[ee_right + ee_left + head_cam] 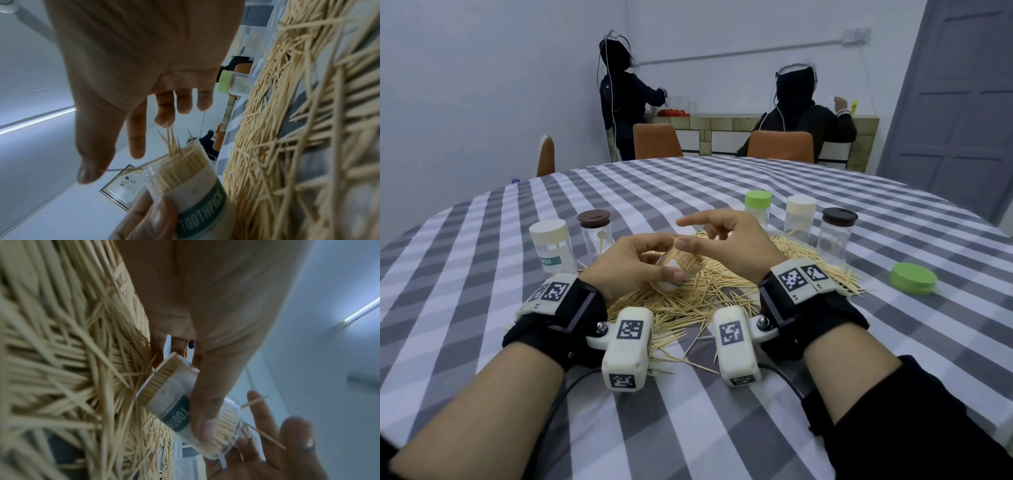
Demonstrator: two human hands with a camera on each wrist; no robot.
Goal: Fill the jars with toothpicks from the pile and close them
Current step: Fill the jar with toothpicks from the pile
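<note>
My left hand (626, 267) grips a clear jar (683, 263) labelled TOOTHPICK, tilted above the toothpick pile (715, 294) in the middle of the table. The jar (195, 183) is packed with toothpicks, and a few stick out past its open mouth. My right hand (726, 236) hovers at that mouth with its fingers spread, holding nothing; a fingertip (164, 120) touches the protruding tips. In the left wrist view my thumb (205, 410) lies across the jar (170, 402), with the right hand (267, 443) beyond it. A loose green lid (912, 278) lies on the cloth at the right.
Five lidded jars stand behind the pile: cream (549, 246) and brown (594, 233) on the left; green (757, 209), cream (800, 219) and brown (837, 236) on the right. The checked tablecloth (688, 428) covers a round table. Two people work at a far counter.
</note>
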